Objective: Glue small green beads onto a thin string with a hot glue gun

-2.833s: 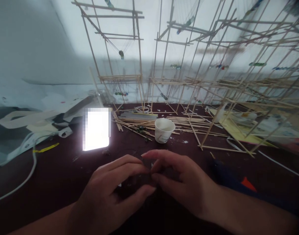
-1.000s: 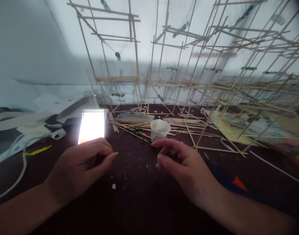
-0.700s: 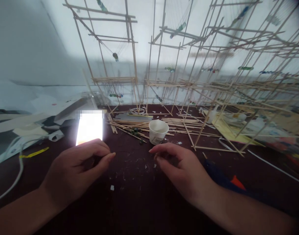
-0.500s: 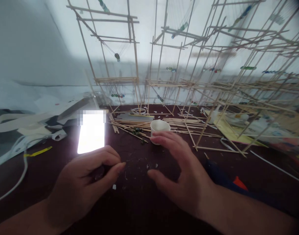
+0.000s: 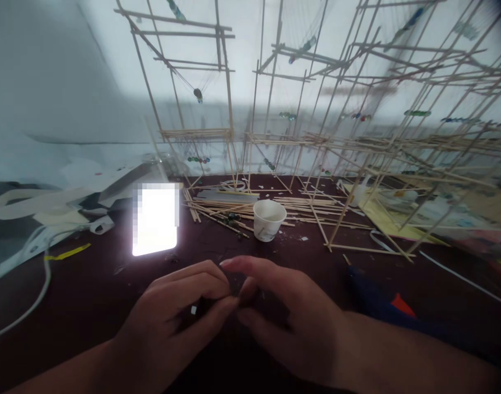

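My left hand [image 5: 180, 314] is closed in a pinch, thumb pressed against fingertips; whatever sits between them is too small to make out. Meeting it from the other side, my right hand [image 5: 295, 312] has its index finger bent over the left fingertips and its thumb and other fingers curled close together. Anything it grips is hidden. Just beyond both hands stands an upright white paper cup [image 5: 270, 221]. A small white scrap [image 5: 194, 310] shows through the gap in my left hand. Dark beads [image 5: 232, 218] lie left of the cup.
Thin wooden sticks [image 5: 217, 210] lie behind the cup. Tall stick frames [image 5: 229, 104] with strung beads rise at the back and right. A glowing screen [image 5: 155, 219] stands at left near a white cable [image 5: 42, 290]. A dark blue tool [image 5: 369, 295] with an orange part lies at right.
My right hand has come down and left, its fingers closing from a wide spread. My left hand has moved right and slightly down, so the fingertips now meet. The cup is uncovered.
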A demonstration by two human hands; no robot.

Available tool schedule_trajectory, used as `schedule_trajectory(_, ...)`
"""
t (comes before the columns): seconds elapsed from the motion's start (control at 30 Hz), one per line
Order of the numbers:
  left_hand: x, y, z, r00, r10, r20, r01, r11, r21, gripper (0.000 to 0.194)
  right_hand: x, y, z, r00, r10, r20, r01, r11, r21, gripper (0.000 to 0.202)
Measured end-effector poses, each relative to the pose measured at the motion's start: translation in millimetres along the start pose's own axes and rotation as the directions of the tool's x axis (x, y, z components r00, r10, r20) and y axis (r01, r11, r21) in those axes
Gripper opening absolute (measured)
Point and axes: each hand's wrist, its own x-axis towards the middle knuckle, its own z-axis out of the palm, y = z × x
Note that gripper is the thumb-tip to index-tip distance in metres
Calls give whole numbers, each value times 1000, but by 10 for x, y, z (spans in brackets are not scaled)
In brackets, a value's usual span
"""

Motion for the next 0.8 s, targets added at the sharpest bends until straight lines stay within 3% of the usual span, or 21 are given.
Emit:
schedule_trajectory(0.17,-17,10,19,998,-48,-32,49,999,17,20,20,-1,3,993,-113,-42,110,991,-72,45)
schedule_trajectory(0.4,49,19,-13,990,-107,-91,107,994,-12,22,44,-30,-19,992,-106,-67,100,991,-88,43)
schedule_trajectory(0.53,102,0,-56,981,-127,-149,127,992,-8,25,19,-38,-41,995,-35,-89,27,996,-88,44)
schedule_trajectory(0.7,52,-155,-193,941,-217,-258,244,967,77,22,-5,-58,-93,981,137,-140,-141,990,-24,47)
schedule_trajectory(0.8,39,-276,-278,945,-145,-293,186,976,114,20,-1,-71,-110,958,227,-174,-221,974,55,46)
